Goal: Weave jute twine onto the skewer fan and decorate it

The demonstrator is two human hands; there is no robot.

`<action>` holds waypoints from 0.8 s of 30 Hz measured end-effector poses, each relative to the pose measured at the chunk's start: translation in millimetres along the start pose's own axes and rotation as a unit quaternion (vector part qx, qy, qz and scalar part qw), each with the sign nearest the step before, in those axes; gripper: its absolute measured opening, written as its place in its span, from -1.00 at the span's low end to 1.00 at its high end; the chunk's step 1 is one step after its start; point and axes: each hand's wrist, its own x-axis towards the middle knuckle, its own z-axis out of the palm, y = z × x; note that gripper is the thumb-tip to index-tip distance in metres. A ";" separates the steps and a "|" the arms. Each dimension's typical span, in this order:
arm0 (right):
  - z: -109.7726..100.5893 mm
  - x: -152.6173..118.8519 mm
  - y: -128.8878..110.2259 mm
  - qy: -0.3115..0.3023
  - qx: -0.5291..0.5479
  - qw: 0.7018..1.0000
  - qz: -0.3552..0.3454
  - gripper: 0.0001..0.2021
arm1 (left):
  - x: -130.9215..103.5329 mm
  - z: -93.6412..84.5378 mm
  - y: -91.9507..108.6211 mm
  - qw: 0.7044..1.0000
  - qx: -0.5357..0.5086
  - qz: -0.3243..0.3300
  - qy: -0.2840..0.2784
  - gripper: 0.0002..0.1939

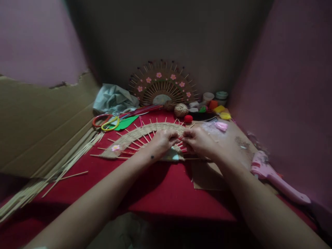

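Observation:
My left hand (164, 141) and my right hand (198, 141) meet fingertip to fingertip above a half-round fan (135, 135) of thin sticks woven with tan cord. Both are closed in a pinch on a small red piece (180, 138), which looks like soft clay and is mostly hidden by the fingers. One pink clay flower (115, 148) sits on the fan's left end. A light blue patch (172, 155) shows at its base, partly behind my left hand. Just beyond my fingers lies a red clay ball (188, 119).
Behind stands a finished-looking fan (162, 81) with pink flowers. Scissors (106, 122), green sheet (126, 122) and loose sticks (70, 159) lie left. A twine ball (181, 110), yellow clay (224, 115), pink clay (221, 126) and a pink glue gun (277, 178) are right. Cardboard (207, 176) lies in front.

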 end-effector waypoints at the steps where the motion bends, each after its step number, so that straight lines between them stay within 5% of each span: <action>1: -1.3 -0.8 -2.7 -0.013 0.017 1.000 0.009 -0.77 | -0.4 -1.3 -0.2 1.000 0.002 0.007 0.001 -0.88; 8: -15.2 -13.4 -24.3 -0.077 0.084 0.993 0.038 -0.70 | -0.9 -7.2 -3.7 0.997 0.034 0.071 0.011 -0.83; 12: -17.9 -18.4 -29.8 -0.031 0.058 0.997 0.042 -0.65 | -1.5 -7.2 -6.3 0.995 0.053 0.088 0.016 -0.82; 15: -12.5 -15.5 -25.4 -0.007 0.101 0.993 0.062 -0.62 | -2.2 -6.3 -7.1 0.993 0.067 0.098 0.021 -0.80; 20: 1.4 -3.1 -7.1 -0.085 0.172 0.978 0.078 -0.68 | -2.6 -4.7 -7.3 0.987 0.093 0.125 0.028 -0.77; 24: 7.3 2.1 1.1 -0.072 0.158 0.981 0.082 -0.71 | -3.3 -3.4 -10.2 0.983 0.121 0.136 0.026 -0.78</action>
